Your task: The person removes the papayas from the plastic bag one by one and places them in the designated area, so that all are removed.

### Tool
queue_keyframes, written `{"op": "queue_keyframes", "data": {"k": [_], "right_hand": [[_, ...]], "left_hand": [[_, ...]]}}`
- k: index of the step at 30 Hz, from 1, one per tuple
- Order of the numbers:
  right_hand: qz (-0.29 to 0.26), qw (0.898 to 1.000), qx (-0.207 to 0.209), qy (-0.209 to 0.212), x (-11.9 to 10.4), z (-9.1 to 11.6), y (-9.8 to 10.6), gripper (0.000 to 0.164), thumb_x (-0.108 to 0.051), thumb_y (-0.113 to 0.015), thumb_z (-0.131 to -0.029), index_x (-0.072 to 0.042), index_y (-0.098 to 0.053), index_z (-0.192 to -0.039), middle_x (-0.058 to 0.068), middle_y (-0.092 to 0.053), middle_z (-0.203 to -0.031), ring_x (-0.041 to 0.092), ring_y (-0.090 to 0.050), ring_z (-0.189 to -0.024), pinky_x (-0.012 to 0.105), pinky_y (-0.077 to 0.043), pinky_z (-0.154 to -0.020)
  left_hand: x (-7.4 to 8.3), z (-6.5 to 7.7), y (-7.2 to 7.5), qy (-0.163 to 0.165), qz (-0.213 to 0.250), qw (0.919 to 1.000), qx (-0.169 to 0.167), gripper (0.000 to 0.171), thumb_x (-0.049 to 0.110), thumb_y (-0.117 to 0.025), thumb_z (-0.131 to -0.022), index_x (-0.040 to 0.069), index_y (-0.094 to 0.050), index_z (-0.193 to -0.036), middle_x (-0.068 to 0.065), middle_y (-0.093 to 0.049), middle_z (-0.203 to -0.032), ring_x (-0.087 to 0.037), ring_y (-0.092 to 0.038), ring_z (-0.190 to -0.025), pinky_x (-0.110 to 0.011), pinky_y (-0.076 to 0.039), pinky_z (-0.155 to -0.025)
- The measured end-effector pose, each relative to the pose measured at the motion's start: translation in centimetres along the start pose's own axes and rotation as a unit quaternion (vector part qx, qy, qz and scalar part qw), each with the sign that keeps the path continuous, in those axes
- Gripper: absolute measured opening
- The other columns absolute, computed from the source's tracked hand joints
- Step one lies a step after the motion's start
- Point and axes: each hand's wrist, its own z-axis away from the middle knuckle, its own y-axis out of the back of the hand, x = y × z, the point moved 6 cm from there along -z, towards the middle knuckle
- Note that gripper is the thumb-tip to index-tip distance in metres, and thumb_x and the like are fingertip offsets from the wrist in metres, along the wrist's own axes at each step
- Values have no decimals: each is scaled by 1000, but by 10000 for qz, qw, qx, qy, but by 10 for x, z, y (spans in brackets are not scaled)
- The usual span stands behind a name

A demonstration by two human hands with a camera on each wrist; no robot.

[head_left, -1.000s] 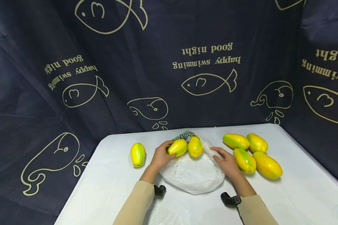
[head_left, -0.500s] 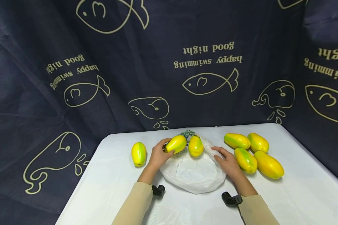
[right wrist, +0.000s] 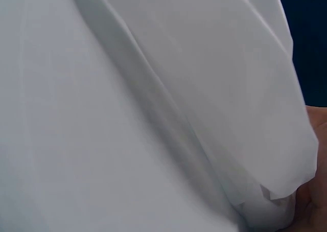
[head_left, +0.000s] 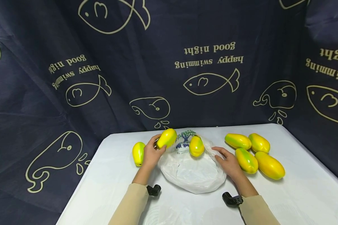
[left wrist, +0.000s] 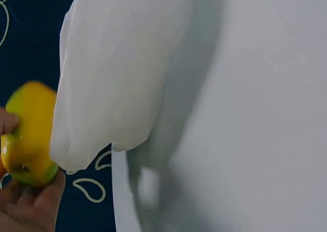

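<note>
My left hand (head_left: 150,155) grips a yellow-green papaya (head_left: 167,138) above the back left rim of a white plastic bag (head_left: 198,182). In the left wrist view, the thumb and fingers hold the papaya (left wrist: 33,130) from both sides, beside the bag's wall (left wrist: 112,73). Another papaya (head_left: 196,147) sits at the back of the bag's mouth. At the bag's right rim, my right hand (head_left: 228,161) holds the crumpled plastic between thumb and fingers. The right wrist view shows only part of that hand (right wrist: 318,127), mostly hidden behind the bag.
A single papaya (head_left: 138,154) lies on the white table (head_left: 101,187), left of the bag and partly behind my left hand. Several papayas (head_left: 268,165) are grouped to the right of my right hand. A dark printed curtain (head_left: 146,68) hangs behind the table.
My left hand has lifted its papaya up and to the left, away from the papaya in the bag, uncovering the bag's green tree print. The right hand stays at the rim.
</note>
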Motion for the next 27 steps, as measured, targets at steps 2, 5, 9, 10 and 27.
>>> {"op": "queue_keyframes", "data": {"k": [2, 5, 9, 10, 27], "right_hand": [[3, 10000, -8, -9, 0, 0, 0, 39, -19, -52, -102, -19, -55, -141, 14, -41, -158, 36, -29, -152, 58, -24, -123], [11, 10000, -37, -21, -1, 0, -1, 40, -19, -53, -102, -19, -54, -141, 14, -41, -158, 36, -28, -151, 58, -24, -123], [16, 10000, -44, -39, -2, 0, 0, 40, -18, -52, -102, -19, -54, -141, 14, -40, -159, 36, -28, -152, 58, -23, -123], [21, 10000, -39, -39, -2, 0, 1, 40, -18, -52, -102, -19, -54, -141, 14, -40, -159, 36, -28, -152, 58, -23, -123], [-27, 10000, 4, 47, 0, 0, -1, 39, -18, -53, -101, -18, -55, -140, 15, -41, -158, 37, -29, -151, 58, -24, -123]], "left_hand": [[-2, 2, 4, 11, -169, 9995, 262, 56, 9, -77, -82, 14, -60, -135, -11, -62, -138, -33, -63, -124, -47, -55, -100], [-7, 4, 9, 122, -434, 9971, 608, 55, 12, -77, -81, 13, -60, -134, -12, -65, -134, -32, -65, -118, -45, -57, -97], [-16, 7, 14, 362, -573, 9944, 809, 56, 15, -76, -82, 15, -59, -135, -12, -66, -131, -31, -66, -116, -45, -56, -96], [-17, 7, 14, 408, -578, 9941, 827, 56, 15, -76, -82, 16, -59, -136, -12, -66, -132, -31, -65, -116, -45, -56, -97], [-23, 15, 18, 612, -954, 9888, 976, 55, 15, -75, -82, 9, -60, -134, -13, -67, -130, -34, -66, -114, -49, -54, -97]]}}
